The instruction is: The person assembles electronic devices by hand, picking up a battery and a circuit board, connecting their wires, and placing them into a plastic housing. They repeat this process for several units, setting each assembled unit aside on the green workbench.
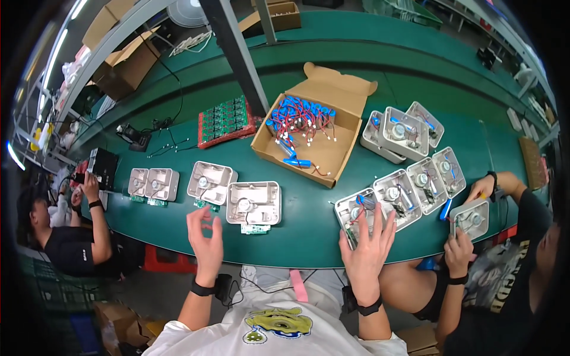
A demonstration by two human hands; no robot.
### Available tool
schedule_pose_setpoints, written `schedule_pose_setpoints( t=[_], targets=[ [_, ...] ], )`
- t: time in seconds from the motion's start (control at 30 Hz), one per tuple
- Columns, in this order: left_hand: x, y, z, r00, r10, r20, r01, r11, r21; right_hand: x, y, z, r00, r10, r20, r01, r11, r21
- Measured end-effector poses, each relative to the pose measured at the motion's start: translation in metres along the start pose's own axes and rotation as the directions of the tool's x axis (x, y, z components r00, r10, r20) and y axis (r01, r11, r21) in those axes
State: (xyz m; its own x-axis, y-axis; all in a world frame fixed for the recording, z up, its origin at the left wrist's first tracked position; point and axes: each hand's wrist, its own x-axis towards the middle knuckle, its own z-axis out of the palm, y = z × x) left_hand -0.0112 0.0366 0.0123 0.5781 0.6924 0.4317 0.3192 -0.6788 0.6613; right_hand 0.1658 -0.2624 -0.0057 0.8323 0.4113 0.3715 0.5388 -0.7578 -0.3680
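Note:
My left hand (206, 240) is open above the table's front edge, its fingers curved and apart with nothing in them. Close beyond it are two white plastic housings, the nearer right one (270, 204) with a round speaker inside and a green circuit board (255, 229) at its front edge. My right hand (367, 249) is open, fingers spread over the front part of another white housing (344, 209). Inside that housing lies a blue battery (365, 202) with thin wires, partly behind my fingers. Whether my fingertips touch the housing I cannot tell.
A cardboard box (332, 159) of blue wired batteries stands mid-table. Beside it lies a stack of green circuit boards (223, 121). More housings stand stacked (404, 133) at right. A co-worker at right holds a housing (473, 218); another person (65, 231) sits at left.

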Motion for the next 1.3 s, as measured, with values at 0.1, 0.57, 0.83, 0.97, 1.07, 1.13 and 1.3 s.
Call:
schedule_pose_setpoints(
  t=[0.1,0.57,0.83,0.97,1.07,1.13,1.3],
  targets=[
    [0.012,-0.022,-0.002,0.991,-0.126,-0.049,0.124,0.991,-0.05,0.009,0.013,-0.002,0.999,-0.031,-0.006,0.031,0.999,-0.024],
    [0.133,-0.202,-0.112,0.99,-0.099,-0.101,0.132,0.902,0.412,0.008,-0.132,0.011,0.844,-0.496,0.205,0.425,0.851,0.308],
    [0.139,-0.194,-0.115,0.97,-0.244,0.023,0.191,0.812,0.551,0.07,-0.2,0.069,0.63,-0.702,0.333,0.637,0.712,0.295],
    [0.138,-0.207,-0.116,0.962,-0.272,0.025,0.228,0.851,0.473,0.074,-0.205,0.093,0.615,-0.71,0.343,0.636,0.704,0.315],
    [0.134,-0.205,-0.107,0.963,-0.267,0.045,0.226,0.886,0.405,0.066,-0.198,0.097,0.657,-0.648,0.386,0.579,0.761,0.294],
    [0.128,-0.189,-0.092,0.971,-0.237,0.035,0.211,0.914,0.348,0.067,-0.195,0.088,0.693,-0.597,0.404,0.532,0.802,0.272],
    [0.108,-0.146,-0.045,0.988,-0.146,0.053,0.119,0.932,0.342,0.05,-0.169,0.067,0.776,-0.499,0.386,0.438,0.867,0.24]
  ],
)
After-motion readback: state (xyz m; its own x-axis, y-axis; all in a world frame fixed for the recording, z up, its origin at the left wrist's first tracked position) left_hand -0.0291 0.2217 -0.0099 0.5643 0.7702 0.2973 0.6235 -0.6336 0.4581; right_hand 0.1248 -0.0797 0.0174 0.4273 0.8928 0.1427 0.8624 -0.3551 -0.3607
